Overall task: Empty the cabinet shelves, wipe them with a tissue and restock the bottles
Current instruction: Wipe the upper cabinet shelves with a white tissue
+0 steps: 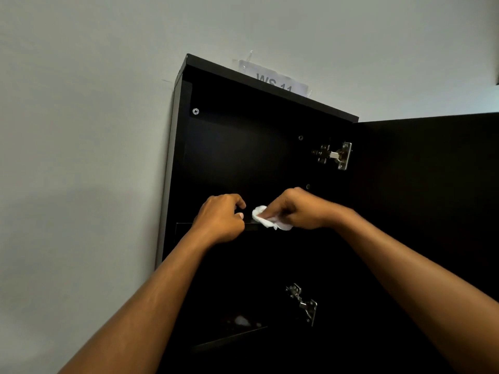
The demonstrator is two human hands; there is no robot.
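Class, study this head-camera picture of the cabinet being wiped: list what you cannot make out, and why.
1. Paper label, head view: its lower text is hidden behind the cabinet top.
2. Upper shelf: seen from below, its top surface is hidden.
3. Left hand: curled fingers hide what, if anything, it holds.
4. Pale patch in the lower compartment: too dark to identify.

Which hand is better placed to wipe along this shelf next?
Right. The right hand holds the white tissue against the shelf's front edge, so it can probably sweep straight along. The left hand is curled beside it and has no tissue.
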